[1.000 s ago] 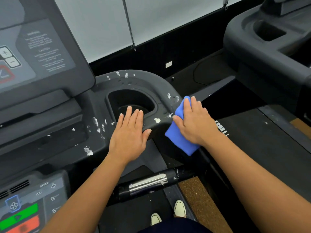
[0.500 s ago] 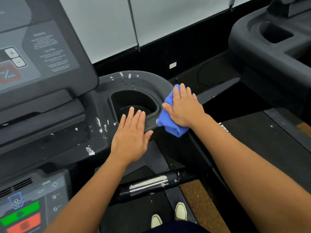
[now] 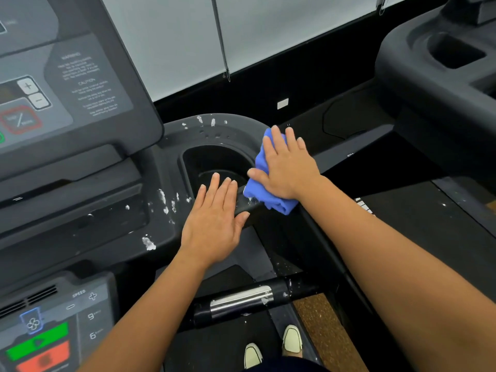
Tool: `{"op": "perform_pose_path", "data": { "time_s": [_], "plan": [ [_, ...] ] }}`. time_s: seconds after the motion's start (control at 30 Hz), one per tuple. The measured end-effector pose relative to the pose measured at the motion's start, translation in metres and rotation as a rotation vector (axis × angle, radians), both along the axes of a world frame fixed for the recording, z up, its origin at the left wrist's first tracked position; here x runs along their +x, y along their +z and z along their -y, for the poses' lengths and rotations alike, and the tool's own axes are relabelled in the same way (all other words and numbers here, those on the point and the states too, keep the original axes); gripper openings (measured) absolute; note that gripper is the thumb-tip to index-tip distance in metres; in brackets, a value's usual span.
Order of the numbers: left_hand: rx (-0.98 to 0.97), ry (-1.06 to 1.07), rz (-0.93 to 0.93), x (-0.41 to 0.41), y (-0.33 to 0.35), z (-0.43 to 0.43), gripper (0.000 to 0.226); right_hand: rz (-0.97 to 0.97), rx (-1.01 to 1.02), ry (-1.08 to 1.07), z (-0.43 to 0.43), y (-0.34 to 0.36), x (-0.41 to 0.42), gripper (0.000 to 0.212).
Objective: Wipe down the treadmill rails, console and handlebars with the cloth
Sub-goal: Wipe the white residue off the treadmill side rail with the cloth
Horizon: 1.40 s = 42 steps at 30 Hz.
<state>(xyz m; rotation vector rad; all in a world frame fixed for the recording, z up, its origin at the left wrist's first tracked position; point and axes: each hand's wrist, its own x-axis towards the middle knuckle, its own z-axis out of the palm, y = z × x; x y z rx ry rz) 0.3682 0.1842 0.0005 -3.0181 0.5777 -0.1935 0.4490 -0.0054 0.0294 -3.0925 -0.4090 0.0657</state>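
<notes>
Cloth (image 3: 271, 203) farther forward under seemingly flat right hand (image 3: 288, 167)

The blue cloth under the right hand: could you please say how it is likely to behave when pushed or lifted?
The blue cloth looks soft and floppy: it bunches in folds below the right hand. Probably light; lifted, it would drape. Pushed flat-handed, it may bunch rather than slide.

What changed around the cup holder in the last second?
The right hand, pressing the blue cloth flat, slid forward and inward from the outer corner onto the right side of the black plastic cup-holder rim, covering spatter seen there. Nothing gripped or released. The left hand stays flat on the near rim; white specks on its left remain.
</notes>
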Motion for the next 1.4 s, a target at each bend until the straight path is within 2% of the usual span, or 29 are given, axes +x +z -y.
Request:
{"op": "perform_pose_path", "data": {
  "time_s": [0.1, 0.17, 0.43, 0.57, 0.63, 0.87, 1.03, 1.13, 1.23, 1.4],
  "plan": [
    [-0.019, -0.005, -0.002, 0.000, 0.001, 0.000, 0.066, 0.000, -0.081, 0.202, 0.007, 0.001, -0.023, 0.102],
    [-0.028, -0.004, 0.002, 0.000, 0.001, 0.000, 0.066, 0.003, -0.104, 0.257, 0.018, -0.001, -0.042, 0.107],
    [-0.028, -0.014, -0.010, 0.000, 0.000, -0.002, 0.066, -0.005, -0.115, 0.108, -0.012, 0.009, -0.014, 0.120],
    [-0.040, -0.027, -0.012, 0.000, 0.001, -0.002, 0.068, -0.016, -0.133, 0.147, -0.002, 0.005, -0.032, 0.124],
    [-0.040, -0.032, -0.019, 0.000, 0.001, -0.003, 0.069, 0.007, -0.208, 0.199, 0.009, 0.001, -0.050, 0.125],
    [-0.020, -0.016, -0.068, -0.003, 0.003, -0.014, 0.075, 0.063, -0.251, 0.184, -0.005, -0.003, -0.042, 0.101],
    [0.025, 0.013, -0.041, -0.008, 0.002, -0.016, 0.073, 0.094, -0.236, 0.441, 0.015, -0.005, -0.056, 0.085],
    [-0.019, 0.025, -0.087, -0.007, 0.003, -0.016, 0.075, 0.111, -0.181, 0.445, 0.021, -0.006, -0.056, 0.075],
    [-0.062, 0.039, -0.120, -0.006, 0.004, -0.017, 0.082, 0.126, -0.190, 0.434, 0.002, -0.008, -0.058, 0.076],
    [-0.139, 0.039, -0.139, -0.004, 0.004, -0.019, 0.080, 0.109, -0.157, 0.570, -0.036, -0.014, -0.066, 0.070]
  ]
}}
